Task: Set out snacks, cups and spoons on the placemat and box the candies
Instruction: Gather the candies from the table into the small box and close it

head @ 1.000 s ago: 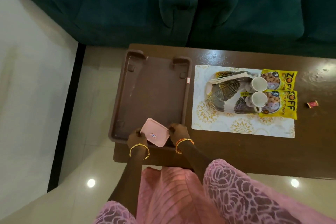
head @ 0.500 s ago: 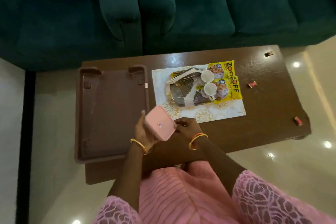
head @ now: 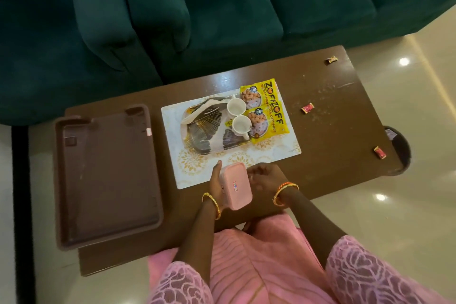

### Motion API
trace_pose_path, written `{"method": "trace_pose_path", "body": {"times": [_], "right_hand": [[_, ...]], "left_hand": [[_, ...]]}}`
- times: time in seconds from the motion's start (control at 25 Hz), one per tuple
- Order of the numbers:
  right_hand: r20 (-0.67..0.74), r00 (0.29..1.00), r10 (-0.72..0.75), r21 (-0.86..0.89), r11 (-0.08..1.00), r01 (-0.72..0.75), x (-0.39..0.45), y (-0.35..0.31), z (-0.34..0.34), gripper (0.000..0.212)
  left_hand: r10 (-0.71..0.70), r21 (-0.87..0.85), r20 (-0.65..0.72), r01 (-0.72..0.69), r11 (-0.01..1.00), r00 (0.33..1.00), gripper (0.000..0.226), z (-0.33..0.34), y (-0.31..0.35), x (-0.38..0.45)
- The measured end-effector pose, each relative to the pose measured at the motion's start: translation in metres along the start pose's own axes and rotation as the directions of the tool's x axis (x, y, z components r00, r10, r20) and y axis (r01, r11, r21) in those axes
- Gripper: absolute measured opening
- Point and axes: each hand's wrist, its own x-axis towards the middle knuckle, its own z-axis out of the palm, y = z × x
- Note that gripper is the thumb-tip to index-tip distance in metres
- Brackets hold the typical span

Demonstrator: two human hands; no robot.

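The placemat [head: 278, 155] lies mid-table [head: 328, 131], and at its twelve o'clock end sit a patterned plate [head: 207, 136], two white cups [head: 236, 107] [head: 241, 126] and two yellow snack packets [head: 259, 96] [head: 267, 123]. At nine o'clock from it stands a big brown tray [head: 106, 175]. Just over the mat's six o'clock edge I hold the pink box [head: 236, 185], lid on: my left hand [head: 217, 184] grasps its side, while my right hand [head: 264, 176] curls against the other side. Three wrapped candies [head: 331, 60] [head: 307, 108] [head: 379, 152] lie well apart toward three o'clock.
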Motion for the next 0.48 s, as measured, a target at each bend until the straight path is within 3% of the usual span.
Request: {"method": "trace_pose_path", "body": {"times": [0.12, 0.24, 0.48], "right_hand": [[0.086, 0.993, -0.075, -0.004, 0.997, 0.076, 0.017, 0.003, -0.057, 0.028], [0.157, 0.982, -0.103, -0.051, 0.992, 0.112, 0.036, 0.014, -0.106, 0.023], [0.106, 0.992, -0.071, -0.101, 0.991, 0.082, 0.062, 0.038, -0.172, 0.015]], "left_hand": [[-0.031, 0.066, -0.041, 0.033, 0.997, 0.999, 0.072, 0.046, -0.027, 0.022], [-0.040, 0.105, -0.076, 0.048, 0.993, 0.996, 0.070, 0.084, -0.043, 0.044], [-0.066, 0.182, -0.086, 0.081, 0.980, 0.994, 0.060, 0.147, -0.058, 0.080]]}}
